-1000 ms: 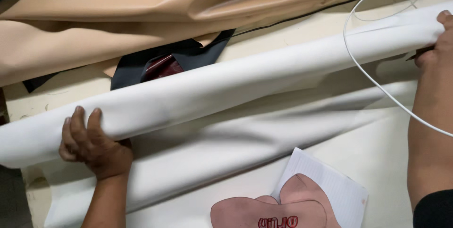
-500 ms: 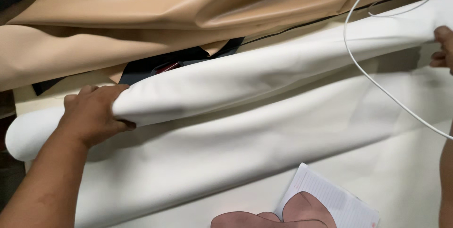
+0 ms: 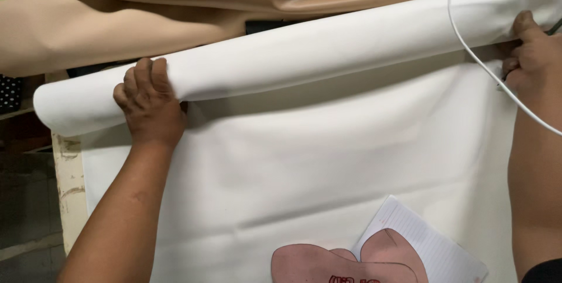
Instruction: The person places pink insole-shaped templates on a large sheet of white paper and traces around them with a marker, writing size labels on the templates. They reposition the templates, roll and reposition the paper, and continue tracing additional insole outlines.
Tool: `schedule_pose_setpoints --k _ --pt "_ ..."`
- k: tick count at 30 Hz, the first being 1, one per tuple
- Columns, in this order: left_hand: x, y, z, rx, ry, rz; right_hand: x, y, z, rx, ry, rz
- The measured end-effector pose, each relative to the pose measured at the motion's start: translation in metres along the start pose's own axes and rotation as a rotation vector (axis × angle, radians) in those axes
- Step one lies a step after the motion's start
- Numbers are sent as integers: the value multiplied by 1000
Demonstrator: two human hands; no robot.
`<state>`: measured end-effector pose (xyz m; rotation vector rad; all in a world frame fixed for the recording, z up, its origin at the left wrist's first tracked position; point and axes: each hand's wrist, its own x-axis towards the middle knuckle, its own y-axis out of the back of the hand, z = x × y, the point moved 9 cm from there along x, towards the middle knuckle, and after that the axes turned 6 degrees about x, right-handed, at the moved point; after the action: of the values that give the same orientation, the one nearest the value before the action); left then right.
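Now: left hand [image 3: 149,104] fingers curled over white fabric roll [image 3: 328,48] | right hand [image 3: 530,48] gripping roll's far end | pink cutouts [image 3: 345,259] lying near, on spread sheet [image 3: 304,166].

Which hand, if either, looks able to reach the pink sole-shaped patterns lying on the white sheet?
Probably the left hand: nothing lies between it and the pink patterns, though it grips the white roll.

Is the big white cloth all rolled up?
Only partly. The white cloth lies spread flat near the person, while its far edge is a roll held by the left hand and right hand.
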<state>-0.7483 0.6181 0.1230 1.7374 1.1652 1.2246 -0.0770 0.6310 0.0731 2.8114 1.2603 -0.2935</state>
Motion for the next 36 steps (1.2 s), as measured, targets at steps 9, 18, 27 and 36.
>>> schedule_pose_setpoints --k 9,18,27,36 --pt "-155 82 135 -561 -372 -59 -164 -19 -10 -634 489 -199" --pt "-124 33 147 -409 -184 -382 -285 -151 45 -1345 399 -829" --pt "-198 87 86 -880 -40 -367 -341 5 41 -1107 195 -546" --pt "-435 157 28 -551 45 -222 -475 132 79 -1403 -48 -360"
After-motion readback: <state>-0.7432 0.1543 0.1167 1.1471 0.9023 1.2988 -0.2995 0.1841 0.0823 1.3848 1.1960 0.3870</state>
